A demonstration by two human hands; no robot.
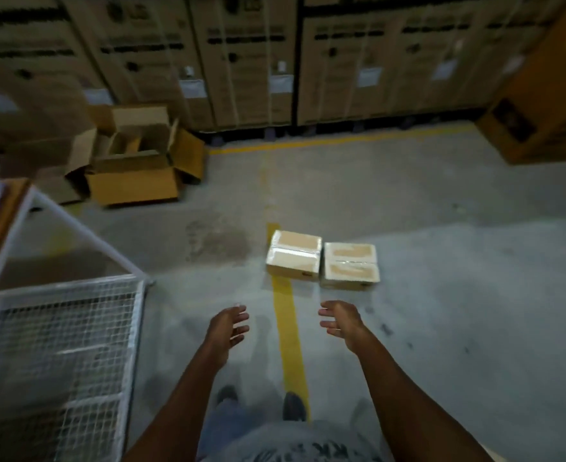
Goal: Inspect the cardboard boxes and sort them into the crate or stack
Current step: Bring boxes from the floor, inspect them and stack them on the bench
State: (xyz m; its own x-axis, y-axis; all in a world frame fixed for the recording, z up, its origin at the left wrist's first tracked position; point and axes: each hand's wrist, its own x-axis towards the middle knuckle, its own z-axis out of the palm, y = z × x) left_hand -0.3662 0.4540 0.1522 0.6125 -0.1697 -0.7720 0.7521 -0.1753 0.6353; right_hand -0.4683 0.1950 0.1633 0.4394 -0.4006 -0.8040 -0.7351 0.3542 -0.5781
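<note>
Both hands [283, 325] hover empty near two taped boxes [321, 260] side by side.

I can't read the blurred print on the tall cartons [241, 61]; the wire crate [68, 345] runs off the left edge.

Two sealed boxes on the floor, a wire crate at the left

The left cardboard box [293, 255] and the right cardboard box [350, 266] lie flat, taped shut, side by side and touching; the white mesh crate [64, 328] stands well apart.
</note>
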